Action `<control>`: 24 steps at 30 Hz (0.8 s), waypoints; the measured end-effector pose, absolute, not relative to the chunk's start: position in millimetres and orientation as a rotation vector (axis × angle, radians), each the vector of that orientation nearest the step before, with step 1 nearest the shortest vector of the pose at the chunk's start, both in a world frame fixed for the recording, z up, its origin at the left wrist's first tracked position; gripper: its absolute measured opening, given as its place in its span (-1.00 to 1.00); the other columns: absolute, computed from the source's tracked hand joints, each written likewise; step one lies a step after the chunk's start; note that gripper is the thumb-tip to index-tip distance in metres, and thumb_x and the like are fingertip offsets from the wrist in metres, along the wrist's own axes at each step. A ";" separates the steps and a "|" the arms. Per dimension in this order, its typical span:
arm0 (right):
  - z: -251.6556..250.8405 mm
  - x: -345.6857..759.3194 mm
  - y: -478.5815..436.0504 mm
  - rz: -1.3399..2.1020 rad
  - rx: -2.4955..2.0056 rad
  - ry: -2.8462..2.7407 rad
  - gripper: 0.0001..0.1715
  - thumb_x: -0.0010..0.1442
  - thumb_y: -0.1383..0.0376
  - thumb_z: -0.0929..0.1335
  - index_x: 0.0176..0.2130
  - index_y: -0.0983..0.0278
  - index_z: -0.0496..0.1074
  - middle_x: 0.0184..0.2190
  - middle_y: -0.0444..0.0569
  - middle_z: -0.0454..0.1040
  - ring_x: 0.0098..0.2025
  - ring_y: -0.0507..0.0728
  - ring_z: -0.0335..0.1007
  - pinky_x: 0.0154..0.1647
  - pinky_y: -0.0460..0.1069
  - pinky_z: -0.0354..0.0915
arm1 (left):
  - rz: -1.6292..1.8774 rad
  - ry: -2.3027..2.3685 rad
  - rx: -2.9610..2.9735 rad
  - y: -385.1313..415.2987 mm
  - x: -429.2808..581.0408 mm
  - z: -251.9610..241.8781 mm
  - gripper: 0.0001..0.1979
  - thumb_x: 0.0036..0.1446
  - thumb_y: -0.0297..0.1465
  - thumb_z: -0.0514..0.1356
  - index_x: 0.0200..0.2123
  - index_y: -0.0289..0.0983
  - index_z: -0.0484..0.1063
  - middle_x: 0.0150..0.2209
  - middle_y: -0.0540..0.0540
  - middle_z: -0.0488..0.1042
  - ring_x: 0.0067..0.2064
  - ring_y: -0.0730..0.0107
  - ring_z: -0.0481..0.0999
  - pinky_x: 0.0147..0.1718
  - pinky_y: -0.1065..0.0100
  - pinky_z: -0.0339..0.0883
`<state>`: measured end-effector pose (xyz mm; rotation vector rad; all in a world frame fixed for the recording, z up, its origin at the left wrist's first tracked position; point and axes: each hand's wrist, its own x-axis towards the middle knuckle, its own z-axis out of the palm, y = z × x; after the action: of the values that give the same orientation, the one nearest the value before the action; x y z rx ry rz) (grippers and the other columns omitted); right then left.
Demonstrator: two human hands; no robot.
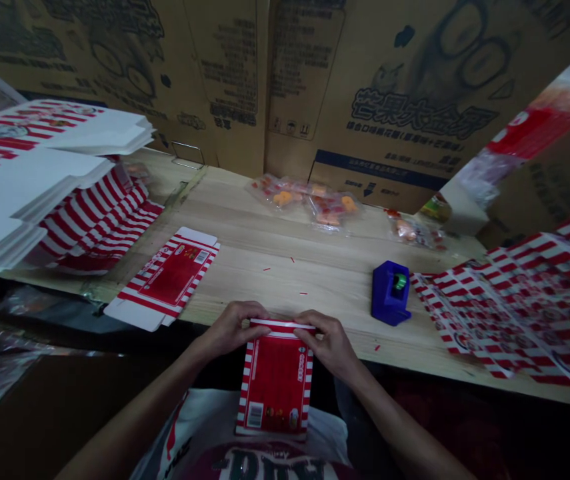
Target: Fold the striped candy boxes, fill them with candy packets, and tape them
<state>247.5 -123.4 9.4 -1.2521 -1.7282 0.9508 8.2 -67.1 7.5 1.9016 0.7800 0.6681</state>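
Between my two hands is a red and white striped carton [279, 380], held by its far edge near the table's front. My left hand [239, 325] pinches the left corner of that edge, thumb on top. The right corner is gripped by my right hand [329, 340] in the same way. The carton's near end rests against my shirt, and a barcode shows at its lower left. Left of my hands, a flat striped carton [169, 273] lies on the table with white flaps at its ends. A blue tape dispenser [389, 293] stands to the right.
Stacked flat white and striped cartons [55, 173] fill the left side. More striped cartons [525, 300] lie overlapping on the right. Clear candy packets [309, 200] sit along the back before large cardboard boxes [365, 87]. Small red scraps dot the wooden table [245, 260].
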 end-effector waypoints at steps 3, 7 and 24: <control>-4.3 241.1 -132.4 0.827 -1.257 -1.679 -0.85 0.23 0.33 0.31 -0.34 0.26 0.49 -0.34 0.00 0.54 -0.26 0.10 0.47 -0.21 -0.03 0.34 | 0.782 0.834 1.879 -77.7 17.9 -5.1 -0.86 0.15 -0.37 0.21 -0.33 -0.30 0.54 -0.34 -0.13 0.55 -0.29 0.35 0.51 -0.26 0.38 0.31; -19.9 231.5 -142.7 0.661 -1.336 -1.555 -0.82 0.24 0.34 0.29 -0.35 0.25 0.47 -0.33 0.01 0.54 -0.25 0.12 0.48 -0.18 0.00 0.36 | 0.909 0.933 1.558 -90.3 35.7 -20.6 -0.87 0.10 -0.34 0.24 -0.39 -0.30 0.51 -0.40 -0.07 0.47 -0.33 0.37 0.45 -0.29 0.38 0.29; -25.6 410.9 -141.5 0.112 -1.897 -0.751 -0.60 0.08 0.03 0.31 -0.29 0.33 0.43 -0.27 0.08 0.42 -0.36 0.11 0.31 -0.35 0.00 0.29 | 0.840 0.995 1.197 -85.9 42.5 -25.1 -0.81 -0.02 -0.26 0.32 -0.42 -0.26 0.46 -0.34 -0.02 0.47 -0.30 0.35 0.42 -0.32 0.43 0.31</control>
<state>410.9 -141.5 -25.6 -1.8969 -0.7506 0.1124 42.5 -85.9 -25.1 1.1970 0.9945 0.8396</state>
